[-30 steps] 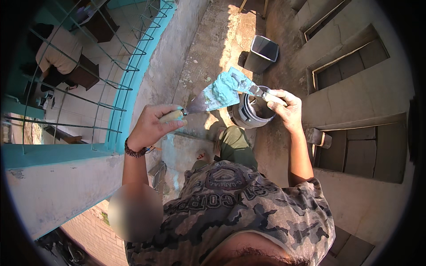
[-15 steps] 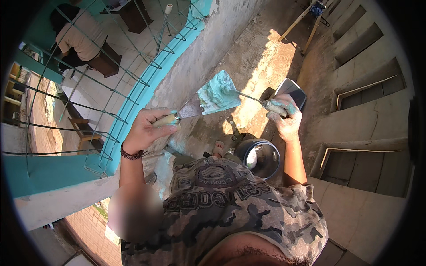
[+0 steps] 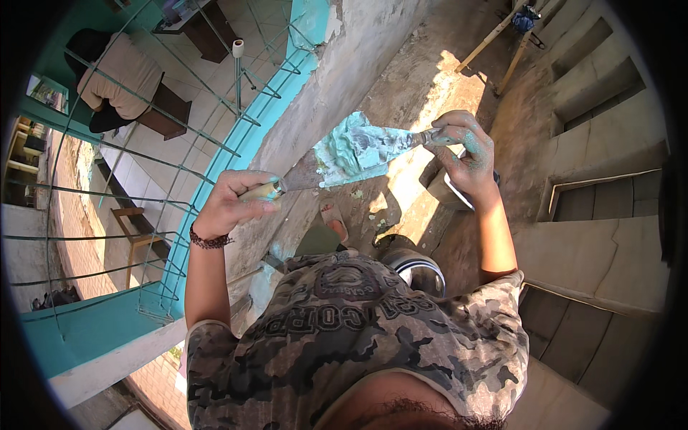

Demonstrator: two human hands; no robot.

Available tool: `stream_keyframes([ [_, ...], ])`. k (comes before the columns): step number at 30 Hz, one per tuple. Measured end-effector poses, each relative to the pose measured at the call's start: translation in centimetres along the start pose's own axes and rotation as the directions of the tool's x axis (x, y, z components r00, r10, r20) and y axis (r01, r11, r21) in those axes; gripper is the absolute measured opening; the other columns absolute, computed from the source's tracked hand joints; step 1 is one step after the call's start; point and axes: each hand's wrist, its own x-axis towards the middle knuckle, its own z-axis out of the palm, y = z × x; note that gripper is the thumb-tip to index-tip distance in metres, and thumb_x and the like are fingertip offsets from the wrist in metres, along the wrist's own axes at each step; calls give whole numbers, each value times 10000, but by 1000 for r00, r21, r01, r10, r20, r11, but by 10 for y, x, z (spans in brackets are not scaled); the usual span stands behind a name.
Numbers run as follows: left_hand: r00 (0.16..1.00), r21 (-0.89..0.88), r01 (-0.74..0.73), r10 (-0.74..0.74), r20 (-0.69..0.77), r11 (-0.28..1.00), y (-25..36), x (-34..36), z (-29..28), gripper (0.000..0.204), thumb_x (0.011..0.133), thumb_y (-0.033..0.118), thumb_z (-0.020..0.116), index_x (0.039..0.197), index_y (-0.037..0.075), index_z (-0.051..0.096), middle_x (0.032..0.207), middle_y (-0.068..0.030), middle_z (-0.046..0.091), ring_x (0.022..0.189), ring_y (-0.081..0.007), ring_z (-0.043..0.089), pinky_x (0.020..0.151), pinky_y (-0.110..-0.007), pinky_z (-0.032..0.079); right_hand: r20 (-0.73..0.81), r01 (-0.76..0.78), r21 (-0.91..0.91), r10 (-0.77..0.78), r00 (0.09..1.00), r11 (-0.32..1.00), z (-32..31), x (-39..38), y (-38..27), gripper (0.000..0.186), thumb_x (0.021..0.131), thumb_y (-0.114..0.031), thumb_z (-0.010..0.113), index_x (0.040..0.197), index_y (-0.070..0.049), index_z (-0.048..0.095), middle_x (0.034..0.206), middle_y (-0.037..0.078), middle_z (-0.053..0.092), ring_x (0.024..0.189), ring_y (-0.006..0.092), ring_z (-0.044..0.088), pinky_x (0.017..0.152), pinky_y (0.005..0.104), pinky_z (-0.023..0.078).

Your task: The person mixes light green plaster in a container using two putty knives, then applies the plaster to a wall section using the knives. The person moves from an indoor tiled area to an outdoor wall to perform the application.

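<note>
My left hand grips the handle of a wide putty knife, its metal blade tilted toward the middle and heaped with turquoise paste. My right hand, smeared with paste, is closed on the grey handle of a second, narrower knife, whose coated blade meets the paste on the wide one. Below them a bucket is partly hidden behind my shirt, and a dark container behind my right hand shows only in part.
On the left are wire bars on a turquoise frame, with a seated person and a chair beyond. A wooden ladder-like frame stands up the passage. A wall with recessed openings lines the right; my sandalled foot shows below.
I have shifted along the passage, so the bucket has slipped toward me under my shirt. My right hand has moved up and right, turning its knife flatter against the paste.
</note>
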Motion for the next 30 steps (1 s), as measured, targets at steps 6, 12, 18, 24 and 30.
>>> stream_keyframes([
  [6,996,-19,-53,54,66,998,1,87,-34,373,722,38,758,1063,-70,651,810,-21,635,639,-42,537,551,-188,404,65,20,-65,-15,998,998,-13,56,61,220,661,-2,768,847,-48,660,919,73,644,874,257,605,790,356,481],
  [12,994,-36,-59,62,86,998,15,163,-63,390,719,36,759,1076,-72,646,775,-13,622,610,-36,522,523,-186,389,51,25,-158,-17,999,987,-34,115,106,225,650,-29,786,839,-53,665,902,67,650,854,251,608,774,344,471],
  [18,998,-101,-21,27,53,995,32,218,-75,391,717,44,768,1074,-65,651,786,-22,633,619,-39,527,523,-193,395,62,22,-254,-6,998,967,-55,165,165,215,675,-18,783,859,-49,676,899,68,652,862,233,609,795,332,460],
  [24,985,144,-108,125,-119,984,42,260,-53,355,716,42,783,1039,-48,668,795,-34,660,656,-56,560,569,-203,436,250,-311,272,245,937,911,-68,226,238,200,754,-30,758,928,11,669,881,63,657,810,127,602,711,258,487],
  [30,934,449,-151,276,-228,881,73,275,-19,326,714,39,789,1013,-28,678,753,-67,678,644,-63,574,589,-221,454,544,-352,515,19,839,782,-59,317,289,240,731,-47,759,951,19,691,839,55,666,731,95,613,625,225,503],
])
